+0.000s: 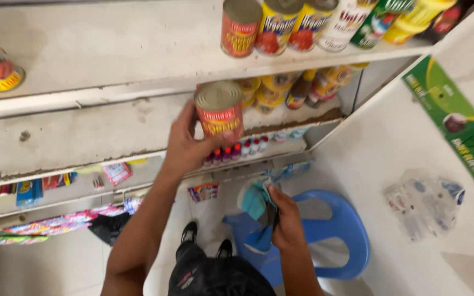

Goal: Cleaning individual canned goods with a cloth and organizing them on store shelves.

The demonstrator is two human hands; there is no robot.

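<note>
My left hand [185, 145] grips a red tin can [220, 109] with a yellow band, held up in front of the second white shelf [83, 134]. My right hand [287, 219] is lower down, closed on a crumpled teal and white cloth [256, 200] above a blue plastic chair [336, 233]. The top shelf [116, 49] carries a row of cans, with a matching red can [239, 27] at its left end and yellow-labelled cans [275, 24] beside it.
More yellow cans and bottles [297, 87] stand on the second shelf at right. Small red-capped bottles [237, 151] line a lower shelf. Snack packets [45, 225] hang at lower left. A white side panel [390, 142] bears a green poster [462, 126] and clear plastic packets [423, 200].
</note>
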